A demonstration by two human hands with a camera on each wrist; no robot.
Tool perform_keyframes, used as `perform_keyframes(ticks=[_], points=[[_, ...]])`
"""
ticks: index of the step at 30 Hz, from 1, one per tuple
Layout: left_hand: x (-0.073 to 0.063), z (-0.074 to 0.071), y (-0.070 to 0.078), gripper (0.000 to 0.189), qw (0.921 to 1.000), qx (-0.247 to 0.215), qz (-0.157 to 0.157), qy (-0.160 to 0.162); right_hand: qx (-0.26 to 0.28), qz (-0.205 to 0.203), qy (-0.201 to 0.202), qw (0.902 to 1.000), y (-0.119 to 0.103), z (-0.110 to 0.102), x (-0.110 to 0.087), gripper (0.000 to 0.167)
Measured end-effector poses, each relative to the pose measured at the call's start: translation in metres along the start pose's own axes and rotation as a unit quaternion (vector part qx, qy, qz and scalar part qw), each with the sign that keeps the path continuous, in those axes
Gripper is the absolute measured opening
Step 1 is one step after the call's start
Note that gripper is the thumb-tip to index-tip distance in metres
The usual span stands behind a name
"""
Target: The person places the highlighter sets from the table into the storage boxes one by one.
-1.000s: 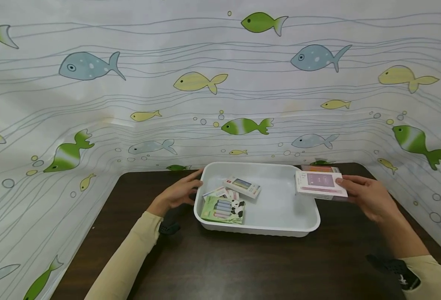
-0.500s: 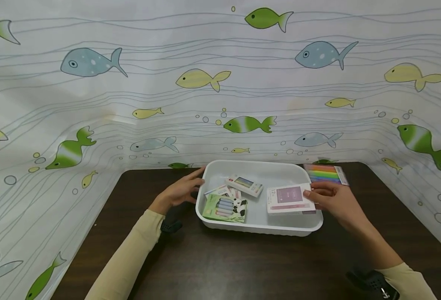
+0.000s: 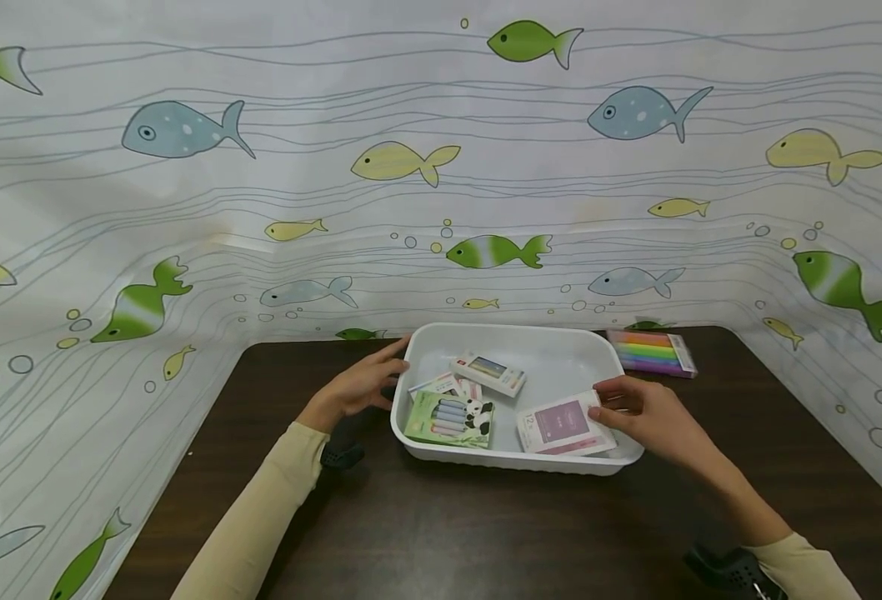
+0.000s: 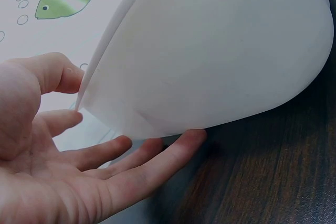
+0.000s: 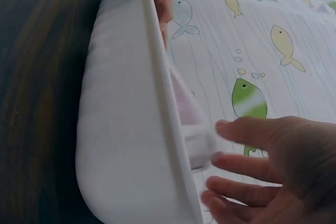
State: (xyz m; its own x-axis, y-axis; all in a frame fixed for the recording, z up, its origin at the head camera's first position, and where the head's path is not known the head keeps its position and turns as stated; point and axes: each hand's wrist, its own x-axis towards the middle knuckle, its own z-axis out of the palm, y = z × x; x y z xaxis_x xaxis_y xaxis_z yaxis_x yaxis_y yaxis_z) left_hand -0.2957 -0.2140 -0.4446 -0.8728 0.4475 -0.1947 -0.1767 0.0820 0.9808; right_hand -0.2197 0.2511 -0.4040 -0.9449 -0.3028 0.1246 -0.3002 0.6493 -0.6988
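Observation:
A white plastic bin (image 3: 564,357) stands on the dark table. My left hand (image 3: 362,383) rests against its left end, the loosely spread fingertips touching the wall and underside in the left wrist view. In the bin's front right part lies a white carton with a purple panel (image 3: 561,423), tilted slightly. At its right edge is my right hand (image 3: 654,421), thumb and fingers spread; the right wrist view shows the fingertips (image 5: 223,127) close beside the carton, not curled round it. To the left inside lie a green panda carton (image 3: 450,419) and a small white carton (image 3: 488,372).
A pack of rainbow-coloured pens (image 3: 653,352) lies on the table (image 3: 441,533) behind the bin's right end. Some flat white-and-red packaging (image 3: 441,384) is partly covered by the panda carton. A fish-patterned sheet (image 3: 381,200) hangs around the back and sides.
My right hand has brought the purple-panelled carton leftward and down from the bin's right rim into it, and its grip has loosened. The rainbow pack came into view. My left hand stayed put.

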Motion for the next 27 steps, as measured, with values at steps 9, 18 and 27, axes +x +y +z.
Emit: perform_keyframes(ticks=[9, 18, 27], points=[[0.001, 0.000, 0.000, 0.062, 1.0000, 0.003, 0.000, 0.005, -0.038, 0.021, 0.047, 0.9979, 0.000, -0.017, -0.002, 0.073], [-0.004, 0.001, -0.005, 0.064, 1.0000, -0.006, -0.005, 0.002, -0.020, 0.100, 0.029, 0.9943, 0.019, -0.021, 0.006, 0.087], [0.001, 0.001, -0.002, 0.063, 1.0000, -0.003, -0.002, 0.003, 0.009, 0.097, 0.034, 0.9946, 0.047, -0.024, 0.012, 0.080]])
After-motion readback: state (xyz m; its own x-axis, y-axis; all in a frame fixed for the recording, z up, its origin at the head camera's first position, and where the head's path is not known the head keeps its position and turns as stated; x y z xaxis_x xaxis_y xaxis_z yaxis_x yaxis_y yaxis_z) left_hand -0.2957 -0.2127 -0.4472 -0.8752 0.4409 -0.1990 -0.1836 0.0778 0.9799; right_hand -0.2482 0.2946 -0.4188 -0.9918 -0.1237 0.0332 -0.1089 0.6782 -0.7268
